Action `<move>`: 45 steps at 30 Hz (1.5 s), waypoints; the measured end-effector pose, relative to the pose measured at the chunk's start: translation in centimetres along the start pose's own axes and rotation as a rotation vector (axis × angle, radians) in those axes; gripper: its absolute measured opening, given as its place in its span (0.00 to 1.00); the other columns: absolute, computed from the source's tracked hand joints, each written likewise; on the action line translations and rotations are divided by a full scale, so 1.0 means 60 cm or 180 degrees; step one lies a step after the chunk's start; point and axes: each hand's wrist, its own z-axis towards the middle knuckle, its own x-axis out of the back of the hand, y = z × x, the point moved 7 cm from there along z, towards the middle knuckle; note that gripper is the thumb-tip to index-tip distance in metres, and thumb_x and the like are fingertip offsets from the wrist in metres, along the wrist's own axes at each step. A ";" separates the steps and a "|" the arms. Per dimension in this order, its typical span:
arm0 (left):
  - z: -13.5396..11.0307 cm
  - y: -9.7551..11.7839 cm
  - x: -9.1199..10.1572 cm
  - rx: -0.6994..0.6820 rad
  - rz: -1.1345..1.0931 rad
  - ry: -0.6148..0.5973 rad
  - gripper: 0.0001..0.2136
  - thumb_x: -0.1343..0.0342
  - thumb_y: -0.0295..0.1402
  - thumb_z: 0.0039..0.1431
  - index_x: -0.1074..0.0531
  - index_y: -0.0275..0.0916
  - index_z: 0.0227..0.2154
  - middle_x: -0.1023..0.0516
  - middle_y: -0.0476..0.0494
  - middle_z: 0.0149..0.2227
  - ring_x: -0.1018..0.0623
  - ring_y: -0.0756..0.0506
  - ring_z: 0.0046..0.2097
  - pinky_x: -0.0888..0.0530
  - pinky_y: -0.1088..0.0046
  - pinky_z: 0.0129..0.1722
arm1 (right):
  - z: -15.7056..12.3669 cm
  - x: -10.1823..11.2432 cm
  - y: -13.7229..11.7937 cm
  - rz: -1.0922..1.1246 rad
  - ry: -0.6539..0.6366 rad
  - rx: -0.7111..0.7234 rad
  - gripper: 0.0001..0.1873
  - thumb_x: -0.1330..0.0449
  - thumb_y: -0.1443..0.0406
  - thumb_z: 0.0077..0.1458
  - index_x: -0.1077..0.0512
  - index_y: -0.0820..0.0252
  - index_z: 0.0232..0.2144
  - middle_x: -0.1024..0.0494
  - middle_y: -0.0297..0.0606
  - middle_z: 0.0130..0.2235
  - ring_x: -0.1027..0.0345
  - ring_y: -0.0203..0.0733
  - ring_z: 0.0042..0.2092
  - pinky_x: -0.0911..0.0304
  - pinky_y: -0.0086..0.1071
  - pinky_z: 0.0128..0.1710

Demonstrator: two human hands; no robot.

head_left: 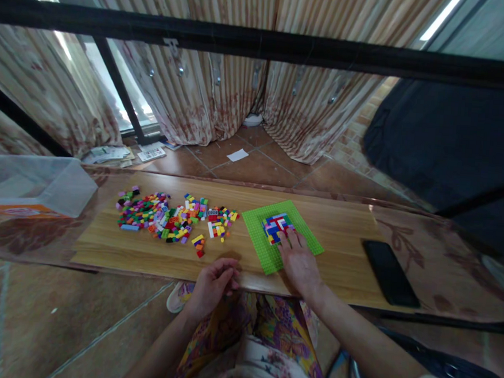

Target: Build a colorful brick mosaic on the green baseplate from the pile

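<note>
Head view: the right grip [301, 264] is spread, fingers outstretched over the near edge of the patch of coloured bricks [270, 229] on the green baseplate [268, 260]. The left grip [213, 284] curls loosely by the near edge of the counter [344, 230]; whether it pinches anything, I cannot tell. Loose bricks [176, 218] lie left of the baseplate, a translucent bin [73, 183] farther left, a black phone [390, 273] to the right.

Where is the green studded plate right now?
In the head view, the green studded plate lies right of centre on the wooden board, between the loose bricks and the black phone, with the right hand partly over it.
</note>
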 end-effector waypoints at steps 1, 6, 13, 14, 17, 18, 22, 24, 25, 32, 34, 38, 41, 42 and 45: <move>0.000 0.000 0.000 -0.0012 -0.0018 0.0003 0.15 0.41 0.38 0.47 0.29 0.36 0.38 0.25 0.49 0.31 0.27 0.54 0.24 0.33 0.80 0.19 | 0.002 0.002 0.000 0.0013 -0.0001 0.0013 0.22 0.52 0.70 0.61 0.34 0.66 0.57 0.31 0.56 0.57 0.43 0.57 0.59 0.40 0.51 0.55; -0.005 0.002 0.006 -0.0122 0.0031 0.0066 0.16 0.41 0.37 0.46 0.28 0.35 0.37 0.24 0.47 0.30 0.26 0.53 0.23 0.33 0.79 0.20 | 0.003 0.033 0.001 0.0044 0.0215 -0.0182 0.21 0.51 0.65 0.62 0.33 0.70 0.55 0.30 0.57 0.56 0.38 0.56 0.56 0.38 0.49 0.54; -0.017 0.002 0.077 -0.0465 0.0450 0.0537 0.19 0.43 0.41 0.49 0.27 0.35 0.41 0.21 0.44 0.32 0.24 0.50 0.26 0.28 0.74 0.26 | -0.056 0.052 -0.054 0.0703 0.0426 -0.0264 0.16 0.50 0.65 0.62 0.29 0.62 0.49 0.25 0.49 0.50 0.33 0.50 0.52 0.37 0.46 0.53; -0.017 0.007 0.090 -0.0572 0.0619 0.0632 0.19 0.44 0.42 0.50 0.27 0.35 0.42 0.21 0.43 0.33 0.24 0.49 0.27 0.27 0.73 0.28 | -0.064 0.047 -0.069 0.0830 0.0363 -0.0214 0.15 0.49 0.65 0.62 0.28 0.61 0.48 0.25 0.48 0.50 0.33 0.49 0.51 0.36 0.45 0.53; -0.021 0.040 0.121 -0.1093 0.1514 0.0931 0.16 0.47 0.41 0.55 0.26 0.38 0.42 0.20 0.42 0.37 0.21 0.46 0.33 0.25 0.71 0.34 | -0.072 0.037 -0.108 0.1081 0.0235 -0.0129 0.14 0.48 0.66 0.62 0.27 0.60 0.46 0.24 0.46 0.49 0.32 0.47 0.50 0.35 0.43 0.52; -0.023 0.055 0.126 -0.1286 0.1926 0.1030 0.15 0.48 0.39 0.56 0.25 0.39 0.42 0.19 0.42 0.38 0.21 0.45 0.36 0.25 0.70 0.37 | -0.069 0.036 -0.118 0.1112 0.0224 -0.0118 0.13 0.48 0.66 0.62 0.27 0.60 0.46 0.24 0.46 0.49 0.32 0.47 0.50 0.36 0.43 0.51; -0.011 0.097 0.130 -0.1722 0.3323 0.1225 0.13 0.48 0.36 0.58 0.26 0.41 0.45 0.20 0.43 0.41 0.22 0.44 0.39 0.26 0.69 0.40 | -0.028 0.038 -0.154 0.1131 0.0208 -0.0013 0.13 0.48 0.66 0.62 0.26 0.58 0.44 0.23 0.43 0.46 0.32 0.47 0.48 0.37 0.42 0.50; 0.003 0.108 0.128 -0.1893 0.3623 0.1178 0.12 0.48 0.35 0.59 0.26 0.41 0.44 0.21 0.42 0.40 0.22 0.45 0.38 0.27 0.70 0.39 | -0.001 0.035 -0.168 0.1163 0.0183 0.0043 0.13 0.49 0.66 0.62 0.25 0.57 0.44 0.23 0.42 0.45 0.32 0.47 0.46 0.37 0.41 0.49; 0.009 0.111 0.127 -0.2006 0.3678 0.1145 0.11 0.48 0.34 0.59 0.26 0.40 0.43 0.22 0.42 0.39 0.23 0.45 0.39 0.27 0.70 0.39 | 0.012 0.032 -0.173 0.1188 0.0178 0.0041 0.13 0.49 0.66 0.62 0.25 0.57 0.43 0.23 0.42 0.44 0.32 0.47 0.46 0.37 0.41 0.49; 0.027 0.111 0.138 -0.2346 0.3454 0.1138 0.09 0.50 0.31 0.60 0.28 0.39 0.41 0.24 0.43 0.37 0.24 0.47 0.38 0.27 0.71 0.40 | 0.097 -0.005 -0.186 0.1479 0.0178 -0.0058 0.15 0.50 0.66 0.62 0.26 0.59 0.45 0.23 0.43 0.41 0.32 0.47 0.45 0.38 0.40 0.47; 0.026 0.110 0.140 -0.2341 0.3407 0.1132 0.09 0.50 0.31 0.61 0.28 0.39 0.41 0.24 0.43 0.37 0.24 0.46 0.39 0.28 0.71 0.40 | 0.120 -0.014 -0.190 0.1453 0.0175 -0.0102 0.15 0.50 0.65 0.62 0.27 0.61 0.46 0.23 0.44 0.41 0.33 0.47 0.45 0.39 0.40 0.48; 0.025 0.109 0.139 -0.2337 0.3353 0.1066 0.09 0.50 0.30 0.61 0.28 0.39 0.42 0.25 0.43 0.36 0.25 0.46 0.41 0.28 0.71 0.41 | 0.152 -0.034 -0.205 0.1240 0.0030 -0.0124 0.14 0.48 0.64 0.62 0.25 0.62 0.43 0.22 0.46 0.41 0.33 0.49 0.45 0.40 0.41 0.49; 0.025 0.109 0.139 -0.2336 0.3345 0.1033 0.10 0.51 0.30 0.61 0.28 0.39 0.42 0.25 0.43 0.36 0.25 0.46 0.42 0.28 0.71 0.43 | 0.158 -0.038 -0.212 0.1269 0.0007 -0.0118 0.13 0.49 0.65 0.61 0.24 0.61 0.40 0.22 0.45 0.39 0.32 0.48 0.43 0.40 0.41 0.48; 0.025 0.109 0.139 -0.2332 0.3336 0.1029 0.10 0.51 0.29 0.61 0.28 0.39 0.42 0.25 0.43 0.36 0.25 0.46 0.43 0.28 0.71 0.43 | 0.156 -0.035 -0.210 0.1359 0.0057 -0.0155 0.13 0.49 0.66 0.61 0.24 0.61 0.40 0.22 0.45 0.39 0.32 0.48 0.43 0.39 0.41 0.48; 0.024 0.109 0.140 -0.2320 0.3293 0.1036 0.09 0.50 0.29 0.61 0.28 0.40 0.42 0.24 0.43 0.37 0.25 0.46 0.42 0.28 0.70 0.43 | 0.144 -0.017 -0.194 0.1878 0.0284 -0.0371 0.14 0.49 0.66 0.60 0.25 0.60 0.42 0.22 0.44 0.39 0.30 0.46 0.42 0.37 0.39 0.46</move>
